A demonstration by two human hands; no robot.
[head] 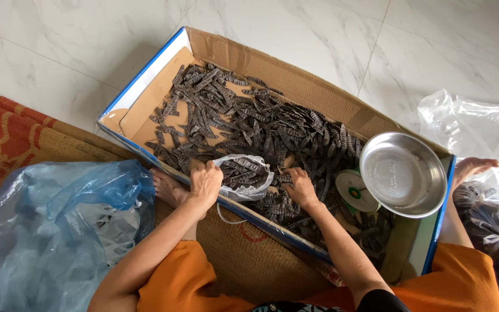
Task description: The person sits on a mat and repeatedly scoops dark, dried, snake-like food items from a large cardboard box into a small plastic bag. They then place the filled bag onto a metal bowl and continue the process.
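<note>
A shallow cardboard box (295, 81) with blue edges lies on the floor, spread with several dark dried pods (249, 121). My left hand (205, 182) grips the rim of a small clear plastic bag (244, 173) at the box's near edge; the bag is partly filled with pods. Just to its right, my right hand (300, 188) rests palm-down on the pods with fingers curled around some. Orange fabric covers my legs at the bottom, and my bare feet show at the left of the box and at its far right.
A round metal bowl (402, 173) sits on a small green-and-white kitchen scale (353, 190) inside the box's right end. A large blue plastic bag (53, 231) lies at the left on a woven mat (36, 141). Clear bags holding dark pods (492, 219) lie at the right on white tile.
</note>
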